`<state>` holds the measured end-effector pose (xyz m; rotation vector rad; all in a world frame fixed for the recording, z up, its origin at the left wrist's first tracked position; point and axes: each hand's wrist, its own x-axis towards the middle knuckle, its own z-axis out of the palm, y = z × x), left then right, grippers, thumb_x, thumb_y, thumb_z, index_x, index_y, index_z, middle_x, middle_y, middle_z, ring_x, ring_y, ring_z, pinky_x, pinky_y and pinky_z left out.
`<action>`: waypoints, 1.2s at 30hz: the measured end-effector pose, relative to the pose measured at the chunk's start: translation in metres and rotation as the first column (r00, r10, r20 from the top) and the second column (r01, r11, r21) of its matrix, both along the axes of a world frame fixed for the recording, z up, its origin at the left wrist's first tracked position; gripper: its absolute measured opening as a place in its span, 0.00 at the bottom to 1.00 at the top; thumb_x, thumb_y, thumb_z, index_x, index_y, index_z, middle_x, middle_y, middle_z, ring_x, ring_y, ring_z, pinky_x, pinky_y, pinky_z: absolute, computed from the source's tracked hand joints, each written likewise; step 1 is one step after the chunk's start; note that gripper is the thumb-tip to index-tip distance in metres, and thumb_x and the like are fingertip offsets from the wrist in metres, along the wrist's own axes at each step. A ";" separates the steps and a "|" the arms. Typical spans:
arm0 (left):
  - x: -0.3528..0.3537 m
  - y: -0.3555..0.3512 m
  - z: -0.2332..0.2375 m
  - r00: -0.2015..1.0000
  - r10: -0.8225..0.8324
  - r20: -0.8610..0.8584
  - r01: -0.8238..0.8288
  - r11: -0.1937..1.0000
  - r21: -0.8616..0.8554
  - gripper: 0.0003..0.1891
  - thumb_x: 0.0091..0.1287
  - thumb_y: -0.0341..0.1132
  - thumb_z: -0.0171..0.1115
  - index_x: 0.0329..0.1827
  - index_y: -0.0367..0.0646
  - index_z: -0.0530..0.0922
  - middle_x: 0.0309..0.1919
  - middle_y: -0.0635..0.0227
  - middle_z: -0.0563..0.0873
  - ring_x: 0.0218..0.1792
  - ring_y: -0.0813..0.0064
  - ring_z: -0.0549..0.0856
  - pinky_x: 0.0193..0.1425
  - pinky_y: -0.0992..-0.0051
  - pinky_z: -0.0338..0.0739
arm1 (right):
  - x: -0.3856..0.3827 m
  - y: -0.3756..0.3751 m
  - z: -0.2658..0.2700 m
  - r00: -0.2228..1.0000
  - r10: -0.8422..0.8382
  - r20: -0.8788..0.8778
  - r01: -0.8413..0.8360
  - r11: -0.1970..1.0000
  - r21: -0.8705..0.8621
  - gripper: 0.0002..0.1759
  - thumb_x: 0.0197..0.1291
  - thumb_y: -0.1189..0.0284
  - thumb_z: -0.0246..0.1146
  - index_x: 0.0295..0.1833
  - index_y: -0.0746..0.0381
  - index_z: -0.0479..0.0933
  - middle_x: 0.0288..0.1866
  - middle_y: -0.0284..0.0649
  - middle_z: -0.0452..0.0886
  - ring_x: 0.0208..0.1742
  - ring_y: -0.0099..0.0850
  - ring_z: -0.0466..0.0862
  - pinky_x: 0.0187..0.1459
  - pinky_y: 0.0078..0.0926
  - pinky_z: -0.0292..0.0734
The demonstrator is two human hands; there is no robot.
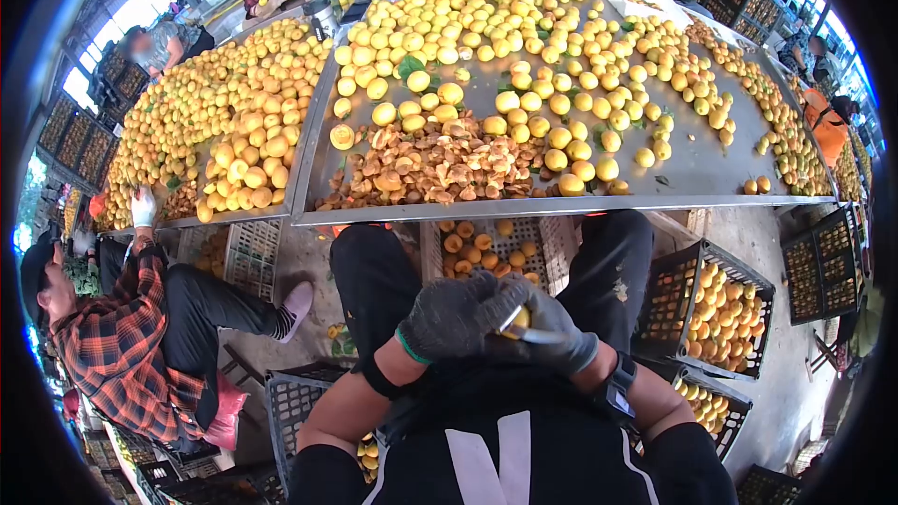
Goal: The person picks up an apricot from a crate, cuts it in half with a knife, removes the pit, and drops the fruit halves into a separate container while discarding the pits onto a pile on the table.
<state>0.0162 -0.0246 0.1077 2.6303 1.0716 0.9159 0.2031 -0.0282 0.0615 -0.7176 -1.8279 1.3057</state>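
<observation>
Both my hands wear dark grey gloves and meet above my lap. My left hand (451, 318), with a green cuff, is closed in a fist; what it grips is hidden. My right hand (559, 329) is curled round a yellow apricot-like fruit (517, 319), partly covered by the fingers. A thin pale strip (537, 336), perhaps a blade, lies across the right glove beside the fruit. Beyond my hands, a crate (556, 257) of orange fruit pieces stands between my knees.
A metal table (645, 194) holds many yellow fruits (486, 23) and a heap of brownish-orange pieces (449, 164). Black crates of fruit (725, 318) stand at my right. A person in a plaid shirt (131, 355) sits at left; other people work around the table.
</observation>
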 end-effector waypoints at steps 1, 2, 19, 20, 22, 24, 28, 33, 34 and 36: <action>0.000 0.001 -0.002 0.998 -0.069 -0.012 0.070 0.996 0.064 0.24 0.48 0.47 0.73 0.46 0.45 0.81 0.30 0.66 0.81 0.25 0.65 0.83 0.23 0.70 0.76 | -0.006 0.000 -0.008 0.999 -0.023 -0.038 0.024 0.999 0.040 0.26 0.45 0.73 0.74 0.52 0.61 0.74 0.46 0.42 0.77 0.46 0.40 0.80 0.50 0.30 0.73; 0.001 0.002 -0.004 0.990 -0.139 -0.029 0.141 0.982 0.128 0.21 0.48 0.43 0.70 0.46 0.48 0.82 0.29 0.67 0.80 0.23 0.68 0.81 0.20 0.70 0.73 | -0.008 0.001 -0.014 0.999 -0.020 -0.039 0.021 0.999 0.039 0.26 0.45 0.73 0.74 0.52 0.61 0.74 0.46 0.42 0.77 0.46 0.40 0.80 0.50 0.30 0.73; 0.008 -0.006 -0.035 0.971 -0.055 0.232 0.048 0.998 0.034 0.18 0.53 0.44 0.66 0.46 0.49 0.82 0.35 0.67 0.83 0.32 0.61 0.83 0.34 0.64 0.77 | -0.021 -0.014 -0.011 0.893 -0.407 0.191 0.353 0.899 0.260 0.26 0.42 0.64 0.73 0.46 0.64 0.74 0.41 0.45 0.78 0.42 0.46 0.81 0.44 0.34 0.77; 0.011 -0.007 -0.039 0.946 -0.006 0.323 0.004 1.000 0.008 0.18 0.55 0.44 0.67 0.46 0.48 0.82 0.37 0.66 0.84 0.35 0.59 0.83 0.38 0.63 0.79 | -0.026 -0.017 -0.015 0.810 -0.550 0.203 0.488 0.825 0.286 0.28 0.41 0.63 0.73 0.47 0.65 0.74 0.42 0.45 0.78 0.43 0.45 0.82 0.44 0.34 0.77; 0.018 -0.008 -0.035 0.913 -0.008 0.407 0.034 0.998 -0.055 0.14 0.59 0.42 0.65 0.45 0.45 0.82 0.40 0.64 0.85 0.39 0.58 0.84 0.45 0.64 0.78 | -0.034 -0.016 0.009 0.804 -0.531 0.267 0.471 0.843 0.259 0.25 0.46 0.65 0.70 0.48 0.67 0.73 0.46 0.48 0.78 0.48 0.47 0.80 0.48 0.36 0.76; 0.028 -0.011 -0.031 0.769 0.190 0.610 -0.034 0.966 -0.258 0.12 0.59 0.38 0.65 0.43 0.42 0.82 0.39 0.62 0.85 0.39 0.57 0.82 0.46 0.65 0.77 | -0.044 -0.012 0.001 0.601 -0.788 0.137 0.628 0.571 0.530 0.22 0.52 0.70 0.65 0.51 0.70 0.71 0.50 0.52 0.76 0.53 0.49 0.78 0.53 0.38 0.73; 0.036 -0.011 -0.028 0.585 0.391 0.711 -0.007 0.879 -0.477 0.16 0.58 0.38 0.67 0.48 0.41 0.81 0.34 0.61 0.82 0.38 0.57 0.81 0.42 0.65 0.75 | -0.040 -0.002 -0.001 0.648 -0.712 0.272 0.541 0.681 0.494 0.19 0.60 0.79 0.55 0.57 0.72 0.70 0.57 0.56 0.74 0.61 0.50 0.74 0.61 0.36 0.70; 0.004 -0.002 -0.009 0.961 0.086 0.263 -0.066 0.994 -0.086 0.23 0.53 0.44 0.69 0.52 0.49 0.81 0.32 0.64 0.81 0.31 0.60 0.82 0.32 0.67 0.76 | -0.003 0.011 0.014 0.938 -0.238 0.252 0.210 0.969 0.133 0.21 0.58 0.76 0.59 0.57 0.71 0.70 0.54 0.53 0.76 0.56 0.48 0.78 0.59 0.35 0.72; 0.001 -0.001 -0.005 0.997 0.021 0.080 -0.022 1.000 0.018 0.25 0.50 0.46 0.70 0.53 0.51 0.81 0.31 0.65 0.80 0.28 0.62 0.82 0.27 0.67 0.76 | -0.002 0.008 0.014 0.967 -0.167 0.192 0.133 0.975 0.180 0.23 0.55 0.74 0.63 0.56 0.70 0.70 0.52 0.52 0.77 0.54 0.48 0.79 0.57 0.34 0.73; -0.001 0.005 -0.010 0.994 -0.045 0.097 0.036 0.995 0.094 0.27 0.47 0.44 0.69 0.54 0.54 0.81 0.28 0.67 0.78 0.23 0.64 0.81 0.24 0.66 0.75 | -0.009 0.003 0.007 0.985 -0.133 0.109 0.141 0.987 -0.077 0.30 0.44 0.67 0.73 0.52 0.69 0.71 0.48 0.50 0.77 0.50 0.47 0.80 0.51 0.34 0.75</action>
